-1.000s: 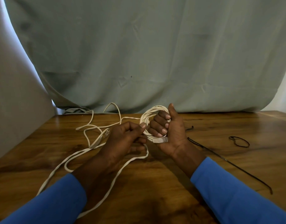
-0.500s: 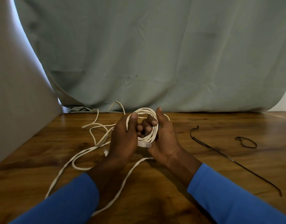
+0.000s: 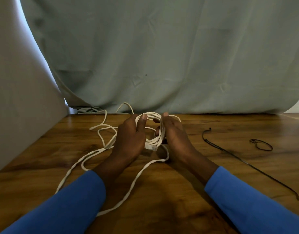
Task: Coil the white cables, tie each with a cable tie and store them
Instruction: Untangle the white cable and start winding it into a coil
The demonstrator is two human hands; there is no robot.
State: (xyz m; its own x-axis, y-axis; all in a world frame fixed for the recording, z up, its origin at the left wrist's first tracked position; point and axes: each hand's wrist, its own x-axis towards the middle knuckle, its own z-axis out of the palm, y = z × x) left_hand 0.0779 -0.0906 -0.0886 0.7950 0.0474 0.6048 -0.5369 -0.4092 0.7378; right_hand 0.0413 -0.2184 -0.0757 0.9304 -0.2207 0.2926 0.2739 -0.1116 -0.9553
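Observation:
A white cable coil (image 3: 153, 115) of several turns is held upright between both hands above the wooden table (image 3: 213, 166). My right hand (image 3: 175, 134) grips the coil's right side, fingers curled through its middle and thumb up. My left hand (image 3: 131, 135) holds the coil's left side, thumb lying over the top strand. A clear plug (image 3: 151, 147) sticks out at the coil's bottom. The loose rest of the white cable (image 3: 101, 139) trails in loops to the left and under my left forearm. A long black cable tie (image 3: 246, 162) lies to the right.
A small black looped tie (image 3: 262, 144) lies at the far right of the table. A grey-green curtain (image 3: 162, 56) hangs behind the table's far edge, and a pale panel (image 3: 18, 98) stands along the left side.
My left hand has risen from below the coil to its left side, laying another turn over the top. The coil has shifted slightly left and both hands now bracket it.

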